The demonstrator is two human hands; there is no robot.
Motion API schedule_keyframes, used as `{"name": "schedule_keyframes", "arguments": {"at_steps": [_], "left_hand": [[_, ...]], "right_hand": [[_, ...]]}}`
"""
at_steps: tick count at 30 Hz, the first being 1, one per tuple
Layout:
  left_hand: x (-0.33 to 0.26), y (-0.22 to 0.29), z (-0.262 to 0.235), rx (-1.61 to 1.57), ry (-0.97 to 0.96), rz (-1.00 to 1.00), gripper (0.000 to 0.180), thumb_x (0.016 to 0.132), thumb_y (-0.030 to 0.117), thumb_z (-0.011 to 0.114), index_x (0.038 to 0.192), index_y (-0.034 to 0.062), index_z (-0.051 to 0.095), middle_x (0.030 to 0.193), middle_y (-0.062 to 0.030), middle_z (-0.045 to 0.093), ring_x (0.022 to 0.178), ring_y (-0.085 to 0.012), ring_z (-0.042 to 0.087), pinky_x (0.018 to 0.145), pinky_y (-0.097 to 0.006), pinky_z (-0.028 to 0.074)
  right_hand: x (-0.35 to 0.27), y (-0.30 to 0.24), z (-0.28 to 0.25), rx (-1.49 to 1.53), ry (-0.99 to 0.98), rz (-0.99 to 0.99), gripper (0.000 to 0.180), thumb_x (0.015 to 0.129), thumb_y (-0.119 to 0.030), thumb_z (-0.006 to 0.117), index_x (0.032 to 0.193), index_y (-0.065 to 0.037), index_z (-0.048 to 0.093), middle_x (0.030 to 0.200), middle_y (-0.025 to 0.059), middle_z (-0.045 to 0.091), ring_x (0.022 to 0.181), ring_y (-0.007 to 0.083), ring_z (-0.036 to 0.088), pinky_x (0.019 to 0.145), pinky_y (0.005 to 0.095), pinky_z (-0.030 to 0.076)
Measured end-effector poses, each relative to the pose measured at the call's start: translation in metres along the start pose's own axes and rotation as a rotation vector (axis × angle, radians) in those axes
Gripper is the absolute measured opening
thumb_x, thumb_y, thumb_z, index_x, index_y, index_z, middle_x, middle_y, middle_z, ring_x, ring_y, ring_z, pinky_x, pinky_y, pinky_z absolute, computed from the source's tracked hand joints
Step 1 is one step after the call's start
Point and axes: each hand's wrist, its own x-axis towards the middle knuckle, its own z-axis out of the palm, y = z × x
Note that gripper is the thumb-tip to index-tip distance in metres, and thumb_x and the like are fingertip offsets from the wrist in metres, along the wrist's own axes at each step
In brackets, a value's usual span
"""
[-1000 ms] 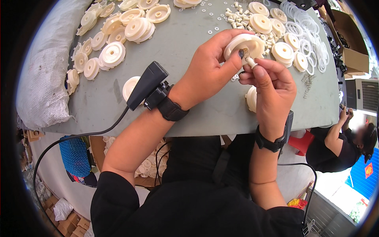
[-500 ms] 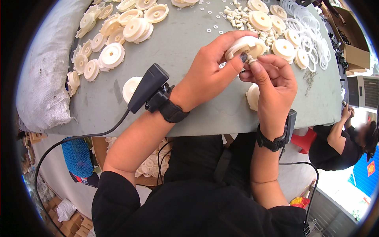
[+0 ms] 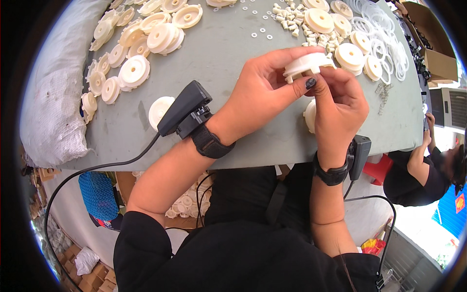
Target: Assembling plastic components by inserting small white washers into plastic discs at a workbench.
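My left hand (image 3: 265,87) grips a cream-white plastic wheel (image 3: 304,64) with a notched rim, fingers behind it and thumb below. The wheel is tilted nearly edge-on above the table. My right hand (image 3: 340,95) is closed against the wheel's lower right side, its thumb tip beside my left thumb. Whatever lies between the right fingertips is hidden. Partly behind the right hand, another white wheel (image 3: 309,117) rests on the table. A further white disc (image 3: 159,111) lies near my left wrist, partly covered by the black device strapped there.
Many cream wheels (image 3: 134,72) spread over the grey table's (image 3: 214,63) far left. At the far right are small pegs (image 3: 292,17), more wheels (image 3: 349,56), translucent rings (image 3: 384,44) and thin springs (image 3: 384,95). A white sack (image 3: 51,92) borders the left; a person (image 3: 418,170) sits at right.
The wheel has turned from showing its open inner side to nearly edge-on. The small peg seen between my right fingers is now hidden, and that hand sits closer against the wheel.
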Motion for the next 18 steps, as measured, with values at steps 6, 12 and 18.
{"name": "schedule_keyframes", "arguments": {"at_steps": [6,12,18], "left_hand": [[0.005,0.005,0.000,0.078,-0.044,0.043,0.034,0.089,0.011,0.054,0.120,-0.0003,0.048,0.113,-0.0088,0.056,0.103,-0.0126,0.052,0.088,-0.027,0.043],[0.001,-0.001,-0.004,0.189,0.005,0.039,0.027,0.088,0.015,0.057,0.112,0.0027,0.052,0.103,-0.0027,0.058,0.091,-0.0088,0.053,0.080,-0.026,0.045],[0.007,0.012,-0.018,0.005,-0.050,-0.294,0.035,0.083,0.015,0.065,0.113,0.0047,0.053,0.097,-0.0034,0.062,0.085,-0.0099,0.058,0.072,-0.024,0.049]], "right_hand": [[0.003,-0.004,-0.003,-0.091,0.023,-0.013,0.040,0.075,-0.008,0.071,0.109,-0.001,0.051,0.054,-0.0049,0.048,0.050,0.0002,0.042,0.046,0.0145,0.028],[0.004,-0.003,-0.010,-0.199,-0.084,0.023,0.031,0.078,-0.011,0.069,0.103,-0.001,0.054,0.051,-0.0061,0.046,0.046,-0.0003,0.039,0.043,0.0150,0.026],[0.006,-0.012,-0.009,-0.019,-0.148,0.176,0.027,0.080,-0.012,0.068,0.098,0.000,0.053,0.053,-0.0030,0.052,0.046,0.0016,0.046,0.042,0.0154,0.031]]}}
